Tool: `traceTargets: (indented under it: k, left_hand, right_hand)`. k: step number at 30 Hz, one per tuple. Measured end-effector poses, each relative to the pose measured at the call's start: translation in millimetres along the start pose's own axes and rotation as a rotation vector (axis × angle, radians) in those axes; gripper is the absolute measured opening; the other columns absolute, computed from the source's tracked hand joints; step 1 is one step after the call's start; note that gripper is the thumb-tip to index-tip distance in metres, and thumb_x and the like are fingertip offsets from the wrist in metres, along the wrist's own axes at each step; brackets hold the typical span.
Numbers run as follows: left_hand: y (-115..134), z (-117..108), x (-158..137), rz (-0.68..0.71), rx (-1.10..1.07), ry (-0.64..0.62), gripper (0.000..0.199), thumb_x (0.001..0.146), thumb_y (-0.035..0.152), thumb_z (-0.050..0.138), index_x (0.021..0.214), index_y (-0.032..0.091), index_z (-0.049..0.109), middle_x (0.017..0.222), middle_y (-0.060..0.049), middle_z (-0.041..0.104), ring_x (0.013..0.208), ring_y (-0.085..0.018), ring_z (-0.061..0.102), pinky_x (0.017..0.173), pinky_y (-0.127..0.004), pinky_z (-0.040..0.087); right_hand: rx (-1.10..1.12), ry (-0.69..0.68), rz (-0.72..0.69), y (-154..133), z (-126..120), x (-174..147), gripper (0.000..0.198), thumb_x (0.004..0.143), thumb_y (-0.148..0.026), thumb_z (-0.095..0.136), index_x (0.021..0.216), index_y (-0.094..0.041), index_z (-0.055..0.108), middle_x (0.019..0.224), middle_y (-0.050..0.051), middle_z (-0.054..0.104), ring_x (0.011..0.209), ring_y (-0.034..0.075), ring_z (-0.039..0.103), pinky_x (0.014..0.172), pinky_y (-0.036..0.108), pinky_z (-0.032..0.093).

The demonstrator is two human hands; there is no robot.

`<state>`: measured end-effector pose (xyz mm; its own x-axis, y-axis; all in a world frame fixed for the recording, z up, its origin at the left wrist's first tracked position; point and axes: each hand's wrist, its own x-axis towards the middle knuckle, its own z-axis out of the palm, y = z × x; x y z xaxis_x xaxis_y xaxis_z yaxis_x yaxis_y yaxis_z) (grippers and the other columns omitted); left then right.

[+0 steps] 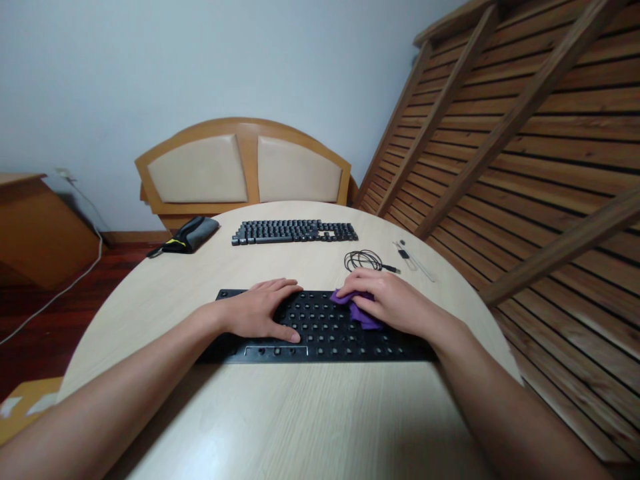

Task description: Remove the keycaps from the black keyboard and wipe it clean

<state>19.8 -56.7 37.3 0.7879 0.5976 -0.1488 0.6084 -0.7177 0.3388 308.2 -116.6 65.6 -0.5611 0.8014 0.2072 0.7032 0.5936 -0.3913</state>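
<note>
A black keyboard base [315, 333] with its keycaps off lies across the table in front of me, bare switch stems showing in rows. My left hand [260, 310] rests on its left part, fingers stretched and thumb apart, pressing on the base. In my right hand [383, 297] is a bunched purple cloth [361, 313], held against the upper right part of the base. Behind the base, the loose black keycaps [285, 231] are laid out in keyboard order. A coiled black USB cable [367, 260] lies just beyond my right hand.
The round light wood table [280, 413] carries a dark pouch [193, 235] at the back left. Small tools [413, 257] with thin wires lie at the right. A wooden headboard [253, 160] stands behind, and a slatted wooden frame [500, 147] leans close on the right.
</note>
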Motion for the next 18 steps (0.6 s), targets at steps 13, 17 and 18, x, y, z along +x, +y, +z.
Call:
traceTargets:
  k: [13,17,18]
  left_hand:
    - [0.3,-0.9,0.2,-0.002,-0.009,-0.011,0.100,0.073,0.081,0.059,0.150,0.020,0.035,0.158,-0.017,0.034,0.145,-0.036,0.030,0.118,-0.051,0.025]
    - [0.5,-0.8,0.1,-0.002,-0.012,-0.013,0.100,0.073,0.081,0.059,0.150,0.021,0.035,0.158,-0.016,0.033,0.145,-0.036,0.029,0.118,-0.051,0.024]
    - [1.1,-1.0,0.1,-0.007,-0.010,-0.015,0.100,0.073,0.081,0.059,0.150,0.020,0.035,0.158,-0.016,0.033,0.146,-0.036,0.029,0.118,-0.051,0.024]
  right_hand:
    - [0.055,-0.251,0.108,6.3,-2.7,-5.8,0.034,0.082,-0.033,0.075,0.115,-0.026,0.074,0.110,0.006,0.066,0.103,0.022,0.062,0.092,0.034,0.046]
    - [0.074,-0.247,0.096,3.4,-3.0,-6.3,0.024,0.091,-0.027,0.064,0.113,-0.024,0.074,0.104,0.006,0.069,0.099,0.021,0.064,0.089,0.032,0.047]
    - [0.078,-0.232,0.084,1.9,-2.5,-5.6,0.023,0.093,-0.025,0.061,0.112,-0.024,0.074,0.104,0.006,0.069,0.098,0.020,0.064,0.089,0.032,0.047]
